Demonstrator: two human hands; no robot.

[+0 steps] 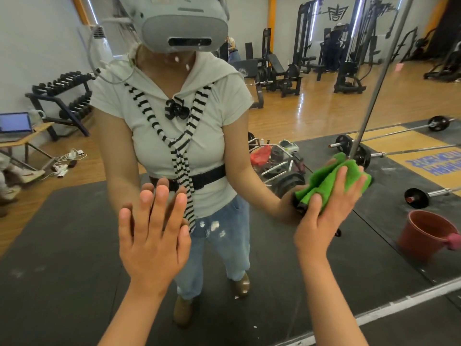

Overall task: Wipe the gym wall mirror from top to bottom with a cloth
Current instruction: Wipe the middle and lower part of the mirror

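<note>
The wall mirror [62, 233] fills nearly the whole view and shows my reflection. My left hand [154, 236] lies flat against the glass at lower centre, fingers straight and spread. My right hand [326, 211] presses a folded green cloth [329, 181] onto the mirror at mid right, with straight fingers laid over the cloth. The cloth's upper edge and its left fold stick out past my fingers.
The mirror's bottom edge [399, 303] runs diagonally across the lower right. A vertical seam or pole [374, 96] rises above the cloth. Reflected are a red bucket [424, 236], barbells [389, 141], a dumbbell rack [64, 96] and weight machines [324, 46].
</note>
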